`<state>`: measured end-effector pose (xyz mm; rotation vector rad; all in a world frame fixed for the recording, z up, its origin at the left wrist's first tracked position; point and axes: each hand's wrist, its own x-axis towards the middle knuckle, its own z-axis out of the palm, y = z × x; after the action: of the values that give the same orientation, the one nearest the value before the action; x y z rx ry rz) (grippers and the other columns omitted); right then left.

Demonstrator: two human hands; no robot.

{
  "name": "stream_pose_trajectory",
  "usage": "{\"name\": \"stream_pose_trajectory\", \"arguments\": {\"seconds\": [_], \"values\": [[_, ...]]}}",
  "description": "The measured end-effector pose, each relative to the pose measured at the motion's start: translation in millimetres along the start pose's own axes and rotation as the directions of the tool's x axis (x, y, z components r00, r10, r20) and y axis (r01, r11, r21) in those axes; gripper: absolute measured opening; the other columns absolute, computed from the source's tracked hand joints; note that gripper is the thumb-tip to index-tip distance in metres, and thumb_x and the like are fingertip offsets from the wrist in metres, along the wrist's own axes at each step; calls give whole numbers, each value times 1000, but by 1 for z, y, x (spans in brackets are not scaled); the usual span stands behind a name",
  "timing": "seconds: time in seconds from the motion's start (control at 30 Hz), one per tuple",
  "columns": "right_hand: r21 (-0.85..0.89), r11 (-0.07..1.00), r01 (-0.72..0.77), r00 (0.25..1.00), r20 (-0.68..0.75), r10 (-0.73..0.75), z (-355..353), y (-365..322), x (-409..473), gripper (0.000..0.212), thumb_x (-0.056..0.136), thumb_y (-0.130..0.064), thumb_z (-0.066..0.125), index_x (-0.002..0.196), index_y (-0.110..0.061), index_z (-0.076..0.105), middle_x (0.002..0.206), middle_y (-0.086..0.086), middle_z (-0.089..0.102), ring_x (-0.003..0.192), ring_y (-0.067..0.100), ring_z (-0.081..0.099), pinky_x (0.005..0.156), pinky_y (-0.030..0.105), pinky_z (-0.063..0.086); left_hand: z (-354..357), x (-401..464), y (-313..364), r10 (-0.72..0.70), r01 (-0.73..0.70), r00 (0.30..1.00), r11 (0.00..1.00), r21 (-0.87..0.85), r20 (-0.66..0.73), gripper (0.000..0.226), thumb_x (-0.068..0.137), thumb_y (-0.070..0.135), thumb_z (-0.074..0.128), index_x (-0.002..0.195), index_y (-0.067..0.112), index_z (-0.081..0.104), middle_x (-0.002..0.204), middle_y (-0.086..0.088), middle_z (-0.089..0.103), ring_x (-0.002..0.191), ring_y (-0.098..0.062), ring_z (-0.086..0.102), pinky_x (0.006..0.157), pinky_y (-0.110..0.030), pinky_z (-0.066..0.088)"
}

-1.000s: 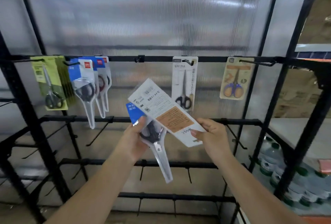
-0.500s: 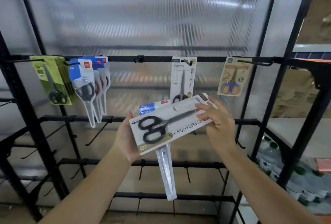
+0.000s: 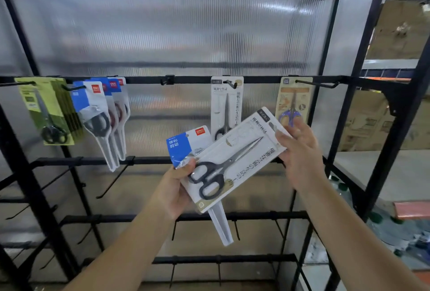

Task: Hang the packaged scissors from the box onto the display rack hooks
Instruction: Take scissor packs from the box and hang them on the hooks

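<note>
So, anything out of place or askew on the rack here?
Nothing on the rack stands out; the hung packs hang straight. Only the white scissors pack is tilted, because the left hand and right hand are holding it.

the display rack is black against a ribbed translucent grey panel, hung with a lime-green scissors pack, blue-and-white packs with red logos, a white pack, a tan pack with blue-handled scissors, and brown cardboard boxes beyond.
</note>
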<state>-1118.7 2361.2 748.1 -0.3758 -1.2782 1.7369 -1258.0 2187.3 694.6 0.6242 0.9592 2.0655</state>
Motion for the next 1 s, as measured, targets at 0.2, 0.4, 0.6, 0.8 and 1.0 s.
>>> {"name": "stream_pose_trajectory", "arguments": {"seconds": [0.2,0.4,0.6,0.8,1.0], "values": [[-132,991,1,990,-136,-19,2,5,-10,20,88,1,57,80,-14,67,88,8,67,87,26,60,86,43,49,-4,-2,-3,21,-20,994,1000,-9,104,27,89,12,52,116,10,48,70,-1,64,59,-19,62,55,-27,51],[-155,988,-7,988,-156,-17,10,15,-17,12,91,-8,57,83,-12,66,86,13,61,86,28,54,85,42,46,-20,-11,-6,45,-45,999,996,72,1,24,85,24,55,98,16,74,95,-11,65,80,-23,67,73,-37,56],[268,891,-366,929,165,332,36,27,-35,73,80,0,63,144,-9,27,121,16,62,109,28,62,95,44,49,-21,-21,-7,71,-72,994,997,-8,-89,33,81,29,62,106,8,60,94,-12,66,80,-27,66,71,-36,57],[21,987,-160,986,-47,161,60,36,-49,75,84,17,51,134,-37,37,116,-5,61,106,13,58,84,34,51,-13,-20,-7,105,-105,977,994,9,-184,20,87,27,53,92,13,67,83,-5,73,71,-21,70,65,-35,58],[-364,903,231,972,50,-229,56,-7,-21,84,84,14,51,146,-36,25,121,-29,42,72,-17,56,58,10,52,-28,-24,9,297,-274,944,948,163,-142,25,91,22,46,79,12,66,68,-4,63,64,-19,60,62,-29,49]]}}
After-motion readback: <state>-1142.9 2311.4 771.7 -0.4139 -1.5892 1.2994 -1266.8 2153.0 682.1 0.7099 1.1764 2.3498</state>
